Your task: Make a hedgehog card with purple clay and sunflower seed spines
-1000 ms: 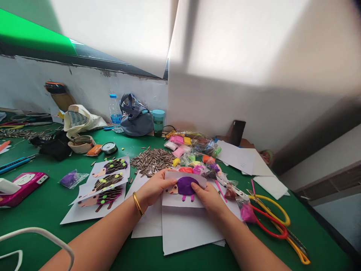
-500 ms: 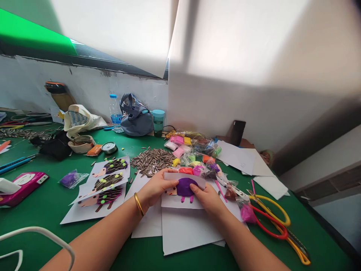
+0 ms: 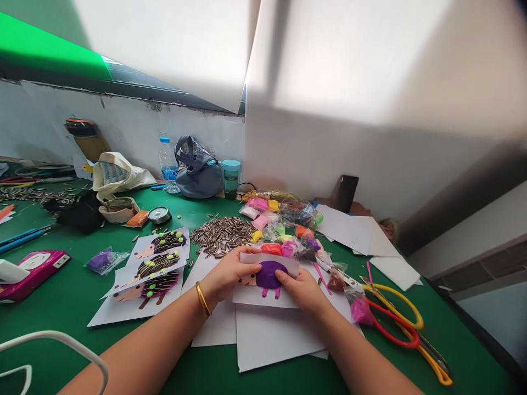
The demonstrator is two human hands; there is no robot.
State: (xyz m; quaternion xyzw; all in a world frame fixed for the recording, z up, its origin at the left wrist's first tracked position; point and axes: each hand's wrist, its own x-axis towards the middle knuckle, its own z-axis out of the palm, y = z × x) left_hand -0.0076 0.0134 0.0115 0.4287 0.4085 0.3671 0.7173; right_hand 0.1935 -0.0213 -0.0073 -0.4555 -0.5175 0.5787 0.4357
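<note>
Between my hands is a white card (image 3: pixel 247 295) with a hedgehog figure: a purple clay body (image 3: pixel 268 275), a pale face at its left and two pink legs below. My left hand (image 3: pixel 234 272) grips the card's left side, thumb on top near the face. At the right side my right hand (image 3: pixel 302 285) pinches the card, its thumb touching the purple body. White paper sheets (image 3: pixel 275 340) lie under the card. Three finished-looking hedgehog cards (image 3: pixel 119 312), with seeds and green dots, lie to the left.
Sunflower seeds (image 3: pixel 222 236) are heaped behind my left hand. Bagged colored clay (image 3: pixel 272 249) lies beyond the card. Red-handled scissors (image 3: pixel 395 329) and a yellow-handled pair (image 3: pixel 411 307) are at right. A magenta box (image 3: pixel 37 274), grey bag (image 3: pixel 200 175) and cup (image 3: pixel 231 178) stand around.
The card has shifted very slightly to the left and tilted a little between my hands. Both hands keep their grip, and the other objects look the same.
</note>
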